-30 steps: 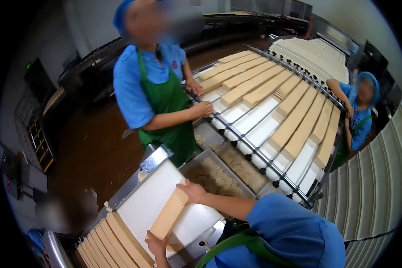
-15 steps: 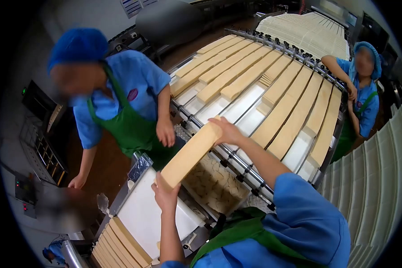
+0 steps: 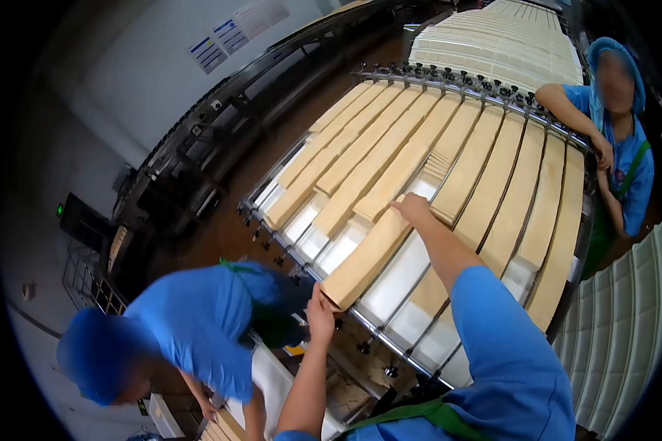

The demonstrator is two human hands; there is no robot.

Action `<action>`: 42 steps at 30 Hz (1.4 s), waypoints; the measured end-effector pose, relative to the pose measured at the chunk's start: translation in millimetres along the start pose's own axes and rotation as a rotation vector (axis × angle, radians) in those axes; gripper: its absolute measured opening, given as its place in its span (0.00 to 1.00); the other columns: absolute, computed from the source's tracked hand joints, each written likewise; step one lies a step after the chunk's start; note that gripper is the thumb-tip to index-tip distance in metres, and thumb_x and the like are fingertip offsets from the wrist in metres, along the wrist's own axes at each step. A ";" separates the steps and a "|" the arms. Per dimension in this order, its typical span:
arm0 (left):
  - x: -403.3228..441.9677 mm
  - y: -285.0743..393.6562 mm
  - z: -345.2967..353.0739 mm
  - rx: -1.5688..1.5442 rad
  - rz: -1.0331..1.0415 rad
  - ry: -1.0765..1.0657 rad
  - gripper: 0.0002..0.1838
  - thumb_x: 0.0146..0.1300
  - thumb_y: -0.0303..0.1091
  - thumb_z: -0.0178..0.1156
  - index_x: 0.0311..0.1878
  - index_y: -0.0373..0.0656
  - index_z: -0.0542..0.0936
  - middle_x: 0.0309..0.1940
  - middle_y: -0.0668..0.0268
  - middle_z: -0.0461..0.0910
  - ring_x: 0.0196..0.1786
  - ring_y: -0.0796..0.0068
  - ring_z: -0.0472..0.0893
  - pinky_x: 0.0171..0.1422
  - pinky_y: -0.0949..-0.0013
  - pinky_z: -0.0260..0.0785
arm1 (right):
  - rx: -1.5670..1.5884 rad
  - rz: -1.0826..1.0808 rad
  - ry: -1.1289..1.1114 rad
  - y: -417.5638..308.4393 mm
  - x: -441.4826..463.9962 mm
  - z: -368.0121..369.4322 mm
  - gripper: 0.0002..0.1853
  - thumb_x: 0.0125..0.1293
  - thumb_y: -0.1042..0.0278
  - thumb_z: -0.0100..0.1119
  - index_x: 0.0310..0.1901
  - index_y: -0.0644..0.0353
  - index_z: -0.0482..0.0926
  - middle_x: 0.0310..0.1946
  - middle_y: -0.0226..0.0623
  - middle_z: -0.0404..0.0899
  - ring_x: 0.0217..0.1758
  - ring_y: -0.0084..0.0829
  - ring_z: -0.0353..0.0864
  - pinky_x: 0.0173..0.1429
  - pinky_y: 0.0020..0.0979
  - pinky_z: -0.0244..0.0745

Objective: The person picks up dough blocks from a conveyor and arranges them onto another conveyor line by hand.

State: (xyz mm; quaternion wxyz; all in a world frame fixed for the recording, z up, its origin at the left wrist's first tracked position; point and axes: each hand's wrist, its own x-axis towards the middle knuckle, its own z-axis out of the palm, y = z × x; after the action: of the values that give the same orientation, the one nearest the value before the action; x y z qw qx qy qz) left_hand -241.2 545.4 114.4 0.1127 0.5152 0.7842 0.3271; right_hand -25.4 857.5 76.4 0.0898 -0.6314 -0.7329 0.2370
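A long pale-yellow block [image 3: 366, 261], apparently many thin slices pressed together, lies slanting over the near edge of the laned conveyor table [image 3: 399, 281]. My right hand [image 3: 415, 209] grips its far end, fingers bent over the top. At the near end, my left hand [image 3: 319, 314] holds the lower corner by the table's front rail. Similar pale-yellow rows [image 3: 472, 189] fill lanes on both sides, parted by thin metal rods. A few loose slices [image 3: 438, 163] lean in the lane beyond my right hand.
At left, a co-worker [image 3: 191, 320] in blue cap bends over a lower white surface [image 3: 273, 371] with more pale-yellow rows [image 3: 224, 428]. Another person [image 3: 619, 158] leans on the table's right side. Black knobs line the far rail [image 3: 478, 92]. A ribbed white belt [image 3: 614, 338] runs at right.
Both my hands have carried the block from above the lower white surface onto the laned table. The co-worker at left has bent down and reached toward the lower rows.
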 end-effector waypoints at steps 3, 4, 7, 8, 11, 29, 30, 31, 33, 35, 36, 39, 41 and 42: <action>17.0 21.8 23.8 -0.044 -0.005 -0.059 0.29 0.61 0.22 0.49 0.67 0.42 0.62 0.45 0.43 0.76 0.46 0.44 0.76 0.52 0.55 0.68 | -0.163 -0.012 -0.007 15.6 18.6 -20.7 0.39 0.62 0.35 0.47 0.56 0.70 0.70 0.51 0.52 0.74 0.54 0.56 0.72 0.60 0.43 0.65; 23.1 27.5 30.0 -0.014 0.029 -0.052 0.30 0.59 0.21 0.50 0.68 0.40 0.60 0.47 0.41 0.75 0.47 0.44 0.77 0.51 0.56 0.69 | -0.175 0.008 -0.003 21.9 30.2 -19.1 0.38 0.63 0.38 0.48 0.59 0.69 0.68 0.54 0.52 0.72 0.58 0.59 0.68 0.64 0.42 0.62; 32.9 45.5 46.0 -0.052 -0.127 -0.147 0.31 0.59 0.20 0.50 0.68 0.39 0.59 0.47 0.41 0.76 0.48 0.45 0.77 0.52 0.56 0.68 | -0.193 0.036 0.267 40.8 44.8 -4.3 0.35 0.63 0.43 0.51 0.58 0.70 0.68 0.57 0.51 0.70 0.63 0.55 0.62 0.65 0.41 0.59; 38.9 33.1 59.0 -0.090 -0.029 -0.129 0.33 0.58 0.19 0.50 0.69 0.39 0.57 0.47 0.42 0.75 0.48 0.47 0.77 0.53 0.56 0.68 | -0.198 0.040 0.267 47.3 49.1 -4.0 0.35 0.63 0.43 0.51 0.58 0.70 0.68 0.57 0.51 0.70 0.63 0.55 0.62 0.65 0.41 0.59; 46.3 42.7 77.8 -0.151 -0.040 -0.150 0.35 0.58 0.19 0.50 0.70 0.40 0.55 0.49 0.42 0.74 0.49 0.47 0.76 0.54 0.56 0.67 | -0.110 -0.045 0.538 64.7 50.7 -11.7 0.34 0.62 0.46 0.54 0.59 0.70 0.68 0.61 0.52 0.64 0.66 0.51 0.59 0.66 0.42 0.57; -8.3 7.2 38.8 -0.919 -0.195 -0.143 0.37 0.58 0.13 0.43 0.72 0.41 0.49 0.55 0.56 0.72 0.55 0.68 0.75 0.57 0.69 0.69 | -0.405 -0.094 0.157 29.3 -11.2 -14.9 0.47 0.63 0.32 0.40 0.68 0.70 0.51 0.72 0.52 0.44 0.76 0.49 0.37 0.72 0.59 0.33; -28.8 -1.2 27.9 -0.904 -0.201 -0.105 0.36 0.57 0.14 0.42 0.71 0.39 0.51 0.52 0.57 0.73 0.52 0.71 0.75 0.57 0.71 0.68 | -0.437 -0.182 0.119 7.9 -36.9 4.8 0.47 0.62 0.32 0.41 0.68 0.71 0.52 0.71 0.55 0.44 0.75 0.50 0.39 0.72 0.59 0.33; -48.2 -4.2 16.7 -0.887 -0.209 -0.063 0.36 0.56 0.14 0.42 0.71 0.37 0.52 0.50 0.58 0.75 0.50 0.73 0.76 0.57 0.73 0.67 | -0.335 -0.301 0.081 -14.2 -74.1 26.1 0.47 0.62 0.35 0.44 0.67 0.72 0.53 0.71 0.57 0.44 0.75 0.51 0.40 0.73 0.58 0.34; -86.0 -10.6 -2.2 -0.833 -0.234 0.013 0.35 0.56 0.15 0.43 0.70 0.39 0.54 0.49 0.58 0.75 0.49 0.72 0.76 0.56 0.73 0.67 | -0.248 -0.455 0.021 -29.7 -103.2 58.3 0.46 0.61 0.37 0.47 0.67 0.72 0.53 0.70 0.59 0.45 0.75 0.52 0.41 0.73 0.57 0.34; -125.7 -26.8 -16.0 -0.681 -0.274 0.020 0.33 0.60 0.19 0.47 0.70 0.40 0.53 0.54 0.53 0.71 0.53 0.65 0.75 0.59 0.68 0.66 | -0.668 -0.463 0.468 -17.3 -91.6 118.2 0.44 0.59 0.44 0.53 0.67 0.72 0.54 0.69 0.60 0.47 0.74 0.54 0.42 0.74 0.54 0.34; -145.9 -28.2 -29.6 -0.136 -0.174 0.010 0.34 0.62 0.25 0.52 0.70 0.40 0.52 0.58 0.47 0.65 0.59 0.56 0.70 0.63 0.62 0.63 | -0.246 -0.402 0.247 -33.0 -112.8 68.5 0.40 0.58 0.54 0.54 0.66 0.72 0.55 0.68 0.60 0.50 0.74 0.54 0.44 0.75 0.52 0.34; -194.7 -44.8 -57.5 -0.102 -0.227 0.161 0.28 0.60 0.30 0.57 0.65 0.41 0.63 0.58 0.49 0.66 0.58 0.51 0.69 0.64 0.59 0.62 | -0.572 -0.412 0.531 -3.9 -67.5 126.4 0.40 0.56 0.52 0.59 0.64 0.73 0.58 0.67 0.59 0.55 0.72 0.53 0.50 0.74 0.52 0.38; -231.2 -58.9 -79.3 -0.238 -0.421 0.241 0.21 0.60 0.31 0.57 0.58 0.42 0.71 0.52 0.53 0.72 0.54 0.54 0.73 0.60 0.59 0.64 | -0.334 -0.387 0.308 -37.2 -108.9 93.6 0.39 0.59 0.47 0.58 0.64 0.69 0.61 0.66 0.55 0.57 0.71 0.54 0.52 0.73 0.48 0.43; -252.0 -71.8 -89.3 -0.162 -0.450 0.341 0.19 0.59 0.30 0.57 0.55 0.43 0.73 0.49 0.55 0.74 0.52 0.55 0.74 0.58 0.59 0.65 | -0.247 -0.527 0.330 -59.2 -145.3 80.6 0.39 0.58 0.52 0.61 0.65 0.66 0.59 0.68 0.55 0.54 0.72 0.54 0.50 0.73 0.48 0.42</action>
State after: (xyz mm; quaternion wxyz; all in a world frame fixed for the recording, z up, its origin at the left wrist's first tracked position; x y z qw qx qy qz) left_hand -227.9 269.5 96.8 0.0897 0.2554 0.8577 0.4372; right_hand -85.3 692.7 57.8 0.1880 -0.4561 -0.8698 0.0096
